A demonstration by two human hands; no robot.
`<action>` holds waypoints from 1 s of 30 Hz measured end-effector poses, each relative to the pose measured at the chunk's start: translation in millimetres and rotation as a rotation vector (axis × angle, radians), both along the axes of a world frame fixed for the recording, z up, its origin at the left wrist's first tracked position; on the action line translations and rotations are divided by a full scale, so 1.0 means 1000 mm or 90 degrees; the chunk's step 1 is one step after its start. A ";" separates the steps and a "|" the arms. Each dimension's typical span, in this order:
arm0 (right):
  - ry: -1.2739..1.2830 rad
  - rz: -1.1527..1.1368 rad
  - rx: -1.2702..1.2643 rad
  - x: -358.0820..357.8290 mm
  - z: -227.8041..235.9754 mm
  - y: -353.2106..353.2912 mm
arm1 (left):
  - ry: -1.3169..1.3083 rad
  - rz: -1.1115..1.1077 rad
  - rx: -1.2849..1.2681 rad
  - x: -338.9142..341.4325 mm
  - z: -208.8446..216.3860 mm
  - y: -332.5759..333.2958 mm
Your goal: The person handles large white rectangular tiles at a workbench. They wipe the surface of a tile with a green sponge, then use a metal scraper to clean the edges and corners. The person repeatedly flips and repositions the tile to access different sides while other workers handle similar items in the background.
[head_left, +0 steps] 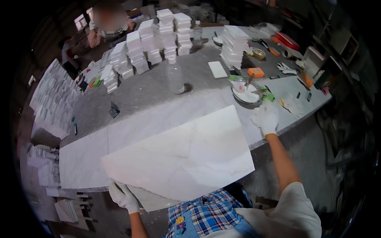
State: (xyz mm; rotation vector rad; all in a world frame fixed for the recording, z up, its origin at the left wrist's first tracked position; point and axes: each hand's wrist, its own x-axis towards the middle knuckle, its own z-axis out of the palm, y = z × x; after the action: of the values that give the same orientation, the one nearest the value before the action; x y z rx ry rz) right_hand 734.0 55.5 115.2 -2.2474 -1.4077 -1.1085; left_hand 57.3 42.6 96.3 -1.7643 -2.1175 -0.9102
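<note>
A large white marble slab (186, 146) lies tilted across the near edge of the table, its near side overhanging toward my plaid apron. A dark jagged line crosses its lower left part. My left hand (124, 197), in a white knitted glove, grips the slab at its near left corner. Over the table at the right, my right hand (266, 119), also gloved, has its thumb apart from the fingers and holds nothing visible. It is just beside a metal bowl (248, 97) of white powder or paste with tools in it.
Stacks of white tiles (166, 33) stand along the far side, and one loose tile (217, 69) lies flat. A clear bottle (174, 75) stands mid-table. Right of the bowl lie an orange box (256, 72) and an empty glove (291, 106). A person (109, 29) is across the table.
</note>
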 end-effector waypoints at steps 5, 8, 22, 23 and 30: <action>0.314 -0.109 -0.134 0.067 -0.006 0.015 | -0.015 0.076 -0.024 0.005 0.015 0.029; 0.243 -0.171 -0.206 0.101 -0.012 0.023 | -0.065 0.169 -0.018 0.014 0.032 0.061; 0.374 -0.097 -0.196 0.118 0.006 0.028 | -0.292 0.168 -0.092 -0.014 0.025 0.104; 0.390 -0.119 -0.177 0.118 0.009 0.022 | -0.300 0.161 -0.095 -0.016 0.024 0.105; 0.451 0.080 0.161 0.081 0.062 -0.003 | -0.329 0.168 -0.118 -0.017 0.029 0.101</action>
State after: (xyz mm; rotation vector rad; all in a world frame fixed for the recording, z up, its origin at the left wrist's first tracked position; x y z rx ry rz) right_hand 815.4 52.2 177.2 -2.0266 -1.0189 -0.3489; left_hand 40.0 143.4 125.4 -1.3753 -2.7526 -1.2258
